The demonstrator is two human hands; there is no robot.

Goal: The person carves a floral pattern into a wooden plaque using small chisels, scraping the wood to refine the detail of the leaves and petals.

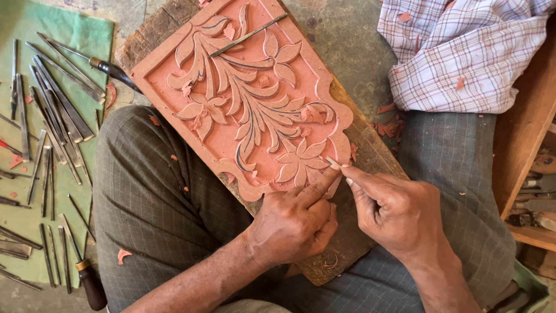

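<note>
Terracotta-coloured wood makes up the carved panel, a floral relief of leaves and blossoms that lies tilted on a rough wooden board across the person's lap. Both hands work at the panel's lower right corner, beside the lowest flower. The left hand rests on the board's near edge, fingers curled, with its forefinger stretched up onto the panel's rim. The right hand pinches a thin carving tool between thumb and forefinger, its tip touching the carving at the scalloped edge; the two hands sit just beside each other. A slim metal rod lies on the panel near its far end. Left of the lap, many chisels and gouges are spread on a green mat, one with a dark handle near the front. A checked cloth lies at the upper right, with reddish chips scattered beside it.
</note>
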